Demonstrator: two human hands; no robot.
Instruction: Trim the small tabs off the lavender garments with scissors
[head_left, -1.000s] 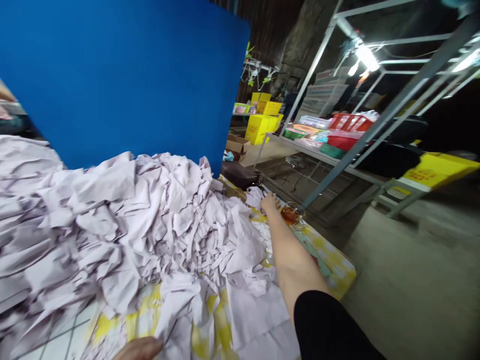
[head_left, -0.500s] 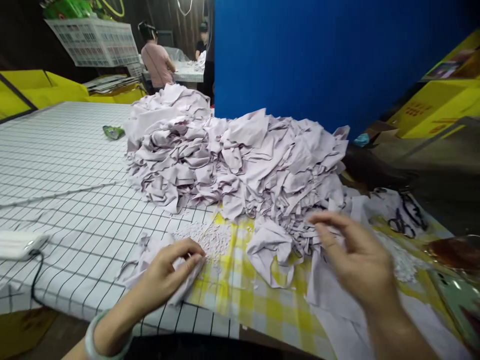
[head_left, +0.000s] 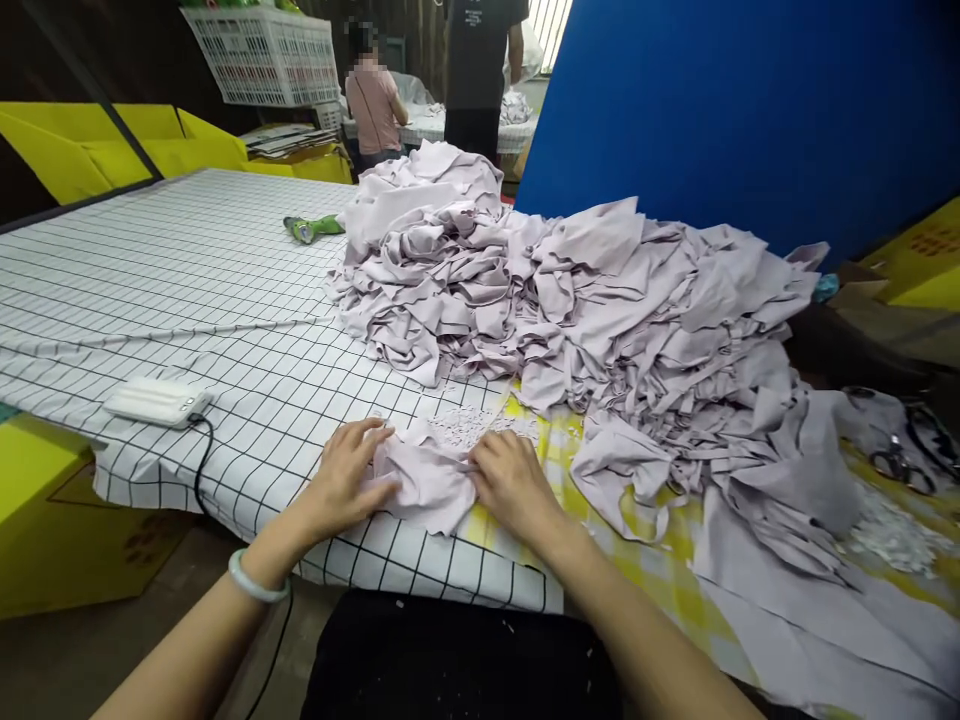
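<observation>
A small piece of pale lilac fabric [head_left: 431, 482] lies crumpled on the checked tablecloth at the near edge. My left hand [head_left: 346, 482] rests at its left side, thumb and fingers apart, touching the cloth. At the right edge of the piece, my right hand [head_left: 516, 484] has its fingers bent together on the fabric; the fingertips are partly hidden. Small white scraps [head_left: 480, 425] are scattered just behind the piece. Another loose fabric piece [head_left: 619, 465] with a strip loop lies to the right of my right hand.
A large heap of lilac fabric [head_left: 585, 290] fills the table's middle and right. A white power bank [head_left: 157, 402] with a black cable sits left. Scissors [head_left: 900, 465] lie at the right, near more scraps [head_left: 896, 530]. Two people stand behind, beside a blue panel [head_left: 712, 110].
My right hand has moved left from beside the heap to the small fabric piece. My left hand's fingers have spread apart. The view has turned right to left, and a standing person now shows behind.
</observation>
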